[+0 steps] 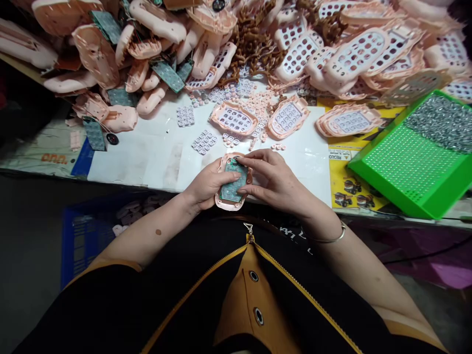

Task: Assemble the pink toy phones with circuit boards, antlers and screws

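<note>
My left hand (206, 186) grips a pink plastic phone-shaped shell (229, 202) from its left side, at the near edge of the white work surface (140, 157). A green circuit board (232, 184) lies inside the shell. My right hand (273, 179) rests on the shell's right side. Its fingertips are pinched against the top edge of the board. Two more pink shells with keypads, one (234, 119) and another (288, 116), lie just beyond my hands.
A big heap of pink shells (354, 54), green boards (167, 74) and brown plastic sprues (254, 46) fills the back. Loose grey rubber keypads (204, 142) lie ahead. A green perforated tray (413, 162) with small metal parts sits at right. A blue crate (83, 236) stands below left.
</note>
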### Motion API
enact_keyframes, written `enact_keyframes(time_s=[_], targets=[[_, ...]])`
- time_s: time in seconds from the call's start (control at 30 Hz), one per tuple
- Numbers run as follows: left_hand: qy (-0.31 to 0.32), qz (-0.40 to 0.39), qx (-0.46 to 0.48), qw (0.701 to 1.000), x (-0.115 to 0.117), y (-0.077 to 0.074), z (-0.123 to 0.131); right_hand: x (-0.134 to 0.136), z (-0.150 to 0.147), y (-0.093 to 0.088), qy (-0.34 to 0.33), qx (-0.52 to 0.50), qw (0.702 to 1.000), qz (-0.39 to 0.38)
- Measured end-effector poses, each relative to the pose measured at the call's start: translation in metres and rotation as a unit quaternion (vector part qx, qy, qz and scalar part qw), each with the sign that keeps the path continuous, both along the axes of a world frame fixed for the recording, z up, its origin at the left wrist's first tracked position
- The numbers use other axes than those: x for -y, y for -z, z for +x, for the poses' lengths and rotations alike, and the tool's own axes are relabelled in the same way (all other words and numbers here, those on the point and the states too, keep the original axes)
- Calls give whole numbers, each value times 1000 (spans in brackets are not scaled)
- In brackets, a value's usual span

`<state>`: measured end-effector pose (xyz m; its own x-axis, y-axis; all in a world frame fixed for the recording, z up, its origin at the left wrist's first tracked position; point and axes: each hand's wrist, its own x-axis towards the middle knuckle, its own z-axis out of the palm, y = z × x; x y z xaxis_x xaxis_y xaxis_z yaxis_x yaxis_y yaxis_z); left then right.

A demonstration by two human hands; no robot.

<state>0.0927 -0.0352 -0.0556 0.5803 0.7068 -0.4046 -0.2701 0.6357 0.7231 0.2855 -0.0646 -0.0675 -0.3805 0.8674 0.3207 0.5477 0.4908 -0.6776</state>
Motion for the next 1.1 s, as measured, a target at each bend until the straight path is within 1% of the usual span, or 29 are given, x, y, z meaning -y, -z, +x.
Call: enact_keyframes(time_s=[0.27, 0.57, 0.73, 0.8, 0.87, 0.93, 1.0, 1.07, 1.1], targets=[[-5, 6, -24, 1000, 0, 0, 1, 3, -5, 5, 8, -28, 1000, 1], [-6, 4, -37, 999, -1, -1, 1, 5, -6, 6, 19, -27, 999, 18], [4, 24, -39, 999, -2, 8, -3, 3, -6, 16, 32, -15, 999, 20], [19, 35, -37, 999, -3, 12, -4, 4, -4, 16, 34, -13, 999, 14], [40, 44, -42, 997, -5, 10, -2, 10, 0, 8, 37, -15, 999, 27], [82, 58, -33, 994, -7, 2, 6, 22, 10, -8, 64, -9, 995, 72], [118, 72, -18, 990, -9, -13, 21, 40, 28, -28, 139, 0, 979, 147], [156, 62, -13, 986, -9, -28, 43, 62, 57, -47, 243, -20, 945, 216], [175, 52, -15, 983, -8, -35, 56, 73, 75, -55, 299, -41, 924, 234]])
